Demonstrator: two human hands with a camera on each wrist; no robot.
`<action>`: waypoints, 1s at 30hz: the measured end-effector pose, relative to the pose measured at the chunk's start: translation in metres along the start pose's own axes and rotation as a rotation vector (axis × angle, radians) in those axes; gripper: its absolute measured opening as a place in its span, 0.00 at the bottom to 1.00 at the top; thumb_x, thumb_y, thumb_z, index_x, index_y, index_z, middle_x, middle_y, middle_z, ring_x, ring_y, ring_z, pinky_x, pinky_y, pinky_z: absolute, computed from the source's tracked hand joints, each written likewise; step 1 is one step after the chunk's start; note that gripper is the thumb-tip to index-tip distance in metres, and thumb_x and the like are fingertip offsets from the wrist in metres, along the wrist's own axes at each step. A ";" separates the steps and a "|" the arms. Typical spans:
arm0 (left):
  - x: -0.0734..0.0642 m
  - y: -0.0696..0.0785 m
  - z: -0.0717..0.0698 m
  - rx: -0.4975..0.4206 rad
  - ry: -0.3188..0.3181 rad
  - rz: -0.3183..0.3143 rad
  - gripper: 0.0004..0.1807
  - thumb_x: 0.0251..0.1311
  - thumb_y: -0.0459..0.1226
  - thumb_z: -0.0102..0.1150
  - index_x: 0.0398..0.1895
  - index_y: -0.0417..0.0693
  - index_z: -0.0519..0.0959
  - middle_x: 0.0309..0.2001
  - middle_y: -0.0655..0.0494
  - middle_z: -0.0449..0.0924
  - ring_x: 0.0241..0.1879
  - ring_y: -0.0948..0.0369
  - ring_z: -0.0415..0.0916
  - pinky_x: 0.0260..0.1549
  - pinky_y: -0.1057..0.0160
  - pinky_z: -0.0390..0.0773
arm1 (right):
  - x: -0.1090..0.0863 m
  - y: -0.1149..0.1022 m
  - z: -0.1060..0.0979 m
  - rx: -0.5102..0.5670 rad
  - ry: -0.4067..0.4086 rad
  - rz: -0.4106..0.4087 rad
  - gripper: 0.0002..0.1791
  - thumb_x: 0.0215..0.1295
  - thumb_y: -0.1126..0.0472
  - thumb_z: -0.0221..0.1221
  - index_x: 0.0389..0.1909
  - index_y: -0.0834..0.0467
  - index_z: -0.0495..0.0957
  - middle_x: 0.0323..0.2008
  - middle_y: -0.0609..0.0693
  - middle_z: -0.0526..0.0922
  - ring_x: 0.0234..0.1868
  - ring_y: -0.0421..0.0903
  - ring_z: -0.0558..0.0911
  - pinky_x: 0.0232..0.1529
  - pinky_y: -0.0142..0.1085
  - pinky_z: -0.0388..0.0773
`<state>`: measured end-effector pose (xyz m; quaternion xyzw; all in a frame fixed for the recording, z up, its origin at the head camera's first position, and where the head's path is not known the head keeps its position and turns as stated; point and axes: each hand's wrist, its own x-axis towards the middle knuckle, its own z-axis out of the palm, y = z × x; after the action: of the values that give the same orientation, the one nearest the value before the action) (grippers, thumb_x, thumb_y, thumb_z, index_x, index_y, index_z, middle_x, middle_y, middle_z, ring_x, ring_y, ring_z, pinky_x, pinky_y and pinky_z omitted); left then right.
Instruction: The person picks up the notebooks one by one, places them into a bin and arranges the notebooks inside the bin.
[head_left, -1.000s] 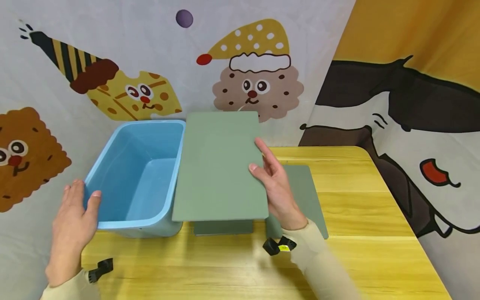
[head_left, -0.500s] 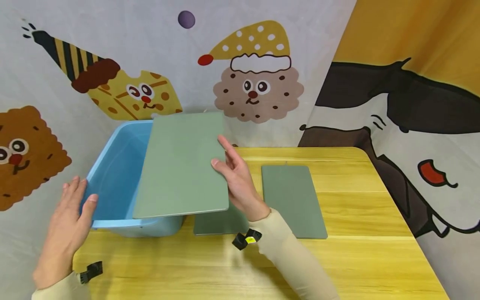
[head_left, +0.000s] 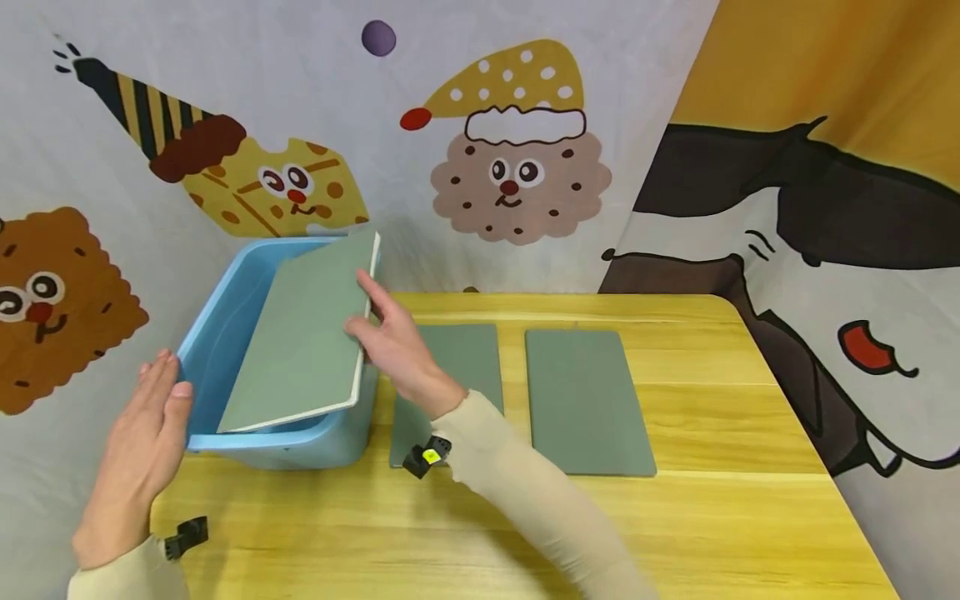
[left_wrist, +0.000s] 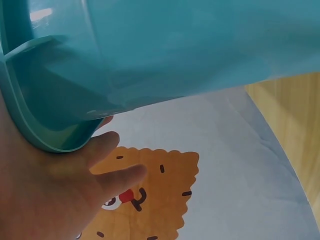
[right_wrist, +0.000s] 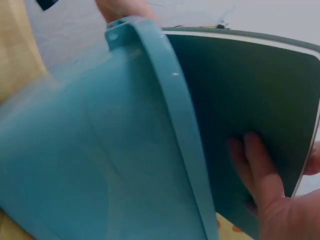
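My right hand (head_left: 401, 346) grips a grey-green notebook (head_left: 303, 333) by its right edge, thumb on the upper cover. In the right wrist view several fingers (right_wrist: 265, 172) lie against the underside, and the pale page edges show. The notebook slants down to the left, partly inside the mouth of a light blue plastic bin (head_left: 330, 447). My left hand (head_left: 138, 446) rests at the bin's left front rim, its fingers straight; the left wrist view shows the rim (left_wrist: 50, 146) against the hand.
Two more grey-green notebooks lie flat on the wooden table: one (head_left: 468, 354) just right of the bin, partly behind my right arm, the other (head_left: 588, 400) farther right. Behind the table hangs a cloth (head_left: 300, 83) printed with cartoon food figures.
My right hand has carried the notebook leftward over the bin and tilted its left side down into it. The two notebooks on the table are now more exposed. My left hand stays at the rim.
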<state>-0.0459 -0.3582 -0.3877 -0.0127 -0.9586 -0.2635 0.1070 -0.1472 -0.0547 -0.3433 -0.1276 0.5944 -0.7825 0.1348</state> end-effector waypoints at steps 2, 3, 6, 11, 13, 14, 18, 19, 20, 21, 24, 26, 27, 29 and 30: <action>0.000 0.000 0.001 -0.004 0.003 0.008 0.34 0.85 0.48 0.25 0.83 0.36 0.42 0.83 0.38 0.36 0.82 0.41 0.28 0.78 0.44 0.29 | 0.004 0.002 0.007 -0.089 -0.018 -0.003 0.40 0.73 0.70 0.53 0.83 0.50 0.53 0.80 0.49 0.59 0.33 0.42 0.80 0.34 0.31 0.82; 0.000 0.000 0.002 -0.005 0.004 0.010 0.34 0.85 0.48 0.25 0.83 0.36 0.42 0.83 0.38 0.36 0.82 0.41 0.29 0.78 0.44 0.30 | 0.006 0.004 0.010 -0.145 -0.022 -0.014 0.40 0.73 0.70 0.53 0.83 0.51 0.53 0.79 0.49 0.60 0.28 0.42 0.76 0.31 0.30 0.78; -0.001 -0.001 0.004 -0.007 0.003 0.010 0.34 0.85 0.48 0.25 0.83 0.36 0.42 0.83 0.38 0.37 0.82 0.41 0.29 0.78 0.43 0.30 | 0.010 0.008 0.018 -0.301 -0.017 -0.023 0.39 0.73 0.67 0.56 0.82 0.53 0.55 0.79 0.47 0.62 0.36 0.40 0.78 0.38 0.28 0.77; 0.000 -0.002 0.007 -0.013 0.005 0.006 0.34 0.85 0.48 0.26 0.83 0.37 0.43 0.83 0.38 0.38 0.82 0.41 0.30 0.78 0.42 0.31 | 0.015 0.016 0.028 -0.432 -0.018 -0.016 0.38 0.74 0.64 0.57 0.82 0.54 0.57 0.67 0.49 0.78 0.32 0.36 0.76 0.29 0.24 0.73; 0.001 -0.002 0.008 -0.015 0.008 0.007 0.34 0.85 0.48 0.26 0.83 0.37 0.43 0.83 0.38 0.38 0.82 0.41 0.30 0.78 0.42 0.31 | 0.017 0.017 0.030 -0.465 -0.029 -0.014 0.37 0.75 0.64 0.57 0.82 0.55 0.57 0.44 0.51 0.87 0.17 0.37 0.65 0.19 0.26 0.64; 0.001 -0.001 0.008 -0.014 0.007 0.008 0.34 0.85 0.48 0.26 0.83 0.37 0.43 0.83 0.38 0.38 0.82 0.41 0.30 0.78 0.42 0.31 | 0.017 0.017 0.031 -0.494 -0.036 -0.014 0.36 0.75 0.64 0.57 0.82 0.55 0.57 0.31 0.51 0.85 0.12 0.38 0.59 0.15 0.27 0.61; 0.000 0.000 0.009 -0.009 0.008 0.009 0.34 0.85 0.48 0.27 0.83 0.37 0.42 0.83 0.39 0.38 0.82 0.41 0.30 0.78 0.43 0.31 | 0.013 0.014 0.028 -0.639 -0.038 -0.069 0.34 0.77 0.65 0.54 0.81 0.56 0.58 0.41 0.52 0.86 0.15 0.37 0.69 0.16 0.26 0.64; 0.000 0.000 0.009 -0.009 0.010 0.011 0.34 0.85 0.48 0.28 0.83 0.37 0.43 0.83 0.39 0.38 0.82 0.41 0.30 0.78 0.43 0.31 | 0.012 0.012 0.026 -0.679 -0.020 -0.093 0.34 0.76 0.65 0.53 0.81 0.55 0.59 0.54 0.51 0.84 0.24 0.36 0.78 0.22 0.26 0.70; 0.000 0.000 0.009 -0.008 0.011 0.009 0.34 0.85 0.48 0.28 0.83 0.37 0.42 0.83 0.39 0.37 0.81 0.41 0.30 0.78 0.43 0.31 | 0.009 0.011 0.023 -0.712 -0.001 -0.115 0.34 0.76 0.65 0.52 0.81 0.54 0.60 0.66 0.51 0.78 0.37 0.38 0.84 0.30 0.27 0.74; 0.000 0.000 0.009 -0.008 0.015 0.009 0.34 0.85 0.48 0.28 0.83 0.37 0.43 0.83 0.39 0.38 0.81 0.40 0.31 0.78 0.44 0.31 | 0.006 0.010 0.019 -0.730 0.019 -0.134 0.34 0.75 0.65 0.52 0.81 0.53 0.60 0.75 0.50 0.69 0.51 0.40 0.84 0.40 0.29 0.78; 0.002 0.000 0.009 -0.002 0.024 0.002 0.34 0.85 0.48 0.29 0.83 0.38 0.43 0.83 0.40 0.38 0.82 0.41 0.32 0.78 0.44 0.32 | -0.003 0.012 0.001 -0.737 0.071 -0.166 0.34 0.74 0.62 0.53 0.80 0.50 0.63 0.80 0.48 0.58 0.77 0.49 0.65 0.67 0.43 0.72; 0.003 0.000 0.008 0.000 0.034 -0.002 0.34 0.85 0.48 0.30 0.83 0.37 0.44 0.83 0.39 0.40 0.82 0.41 0.33 0.78 0.43 0.33 | -0.012 0.016 -0.015 -0.715 0.065 -0.174 0.33 0.75 0.60 0.53 0.79 0.50 0.64 0.81 0.49 0.58 0.78 0.52 0.63 0.73 0.52 0.65; 0.004 0.000 0.008 0.003 0.039 -0.007 0.34 0.85 0.48 0.30 0.83 0.37 0.44 0.83 0.39 0.40 0.82 0.41 0.33 0.78 0.43 0.34 | -0.017 0.019 -0.023 -0.714 0.063 -0.176 0.32 0.75 0.59 0.53 0.79 0.51 0.64 0.81 0.49 0.58 0.78 0.53 0.63 0.74 0.54 0.62; 0.004 0.000 0.007 0.010 0.044 -0.021 0.35 0.84 0.49 0.30 0.83 0.37 0.44 0.83 0.39 0.40 0.82 0.42 0.32 0.78 0.42 0.34 | -0.027 0.024 -0.041 -0.727 0.050 -0.180 0.31 0.76 0.58 0.53 0.79 0.51 0.65 0.81 0.50 0.58 0.78 0.54 0.62 0.75 0.57 0.61; 0.003 0.000 0.007 0.009 0.046 -0.025 0.34 0.84 0.48 0.30 0.83 0.37 0.45 0.83 0.39 0.41 0.82 0.42 0.33 0.78 0.42 0.34 | -0.033 0.026 -0.050 -0.741 0.042 -0.178 0.30 0.77 0.57 0.52 0.78 0.51 0.65 0.81 0.50 0.58 0.78 0.55 0.62 0.74 0.57 0.61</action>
<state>-0.0505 -0.3553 -0.3928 0.0061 -0.9571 -0.2609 0.1259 -0.1332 -0.0045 -0.3826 -0.2027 0.8262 -0.5257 -0.0012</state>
